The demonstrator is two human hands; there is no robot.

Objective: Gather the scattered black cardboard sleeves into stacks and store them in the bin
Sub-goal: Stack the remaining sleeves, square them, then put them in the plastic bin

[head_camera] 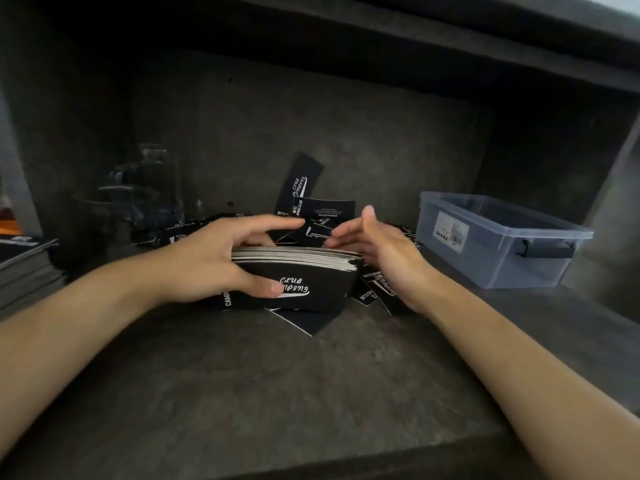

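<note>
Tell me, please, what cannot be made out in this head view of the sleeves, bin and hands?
- Bin contents: its frosted walls hide them.
- Loose sleeves behind: partly covered by the stack and both hands.
- Left hand fingers: hidden behind the stack.
- Glassware: dim, blurred.
- Bin label: too small.

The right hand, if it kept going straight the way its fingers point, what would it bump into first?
Probably the loose sleeves piled just past its fingertips. The right hand is open, beside the stack the left hand holds, fingers aimed up-left toward the back wall. Depth is hard to judge.
</note>
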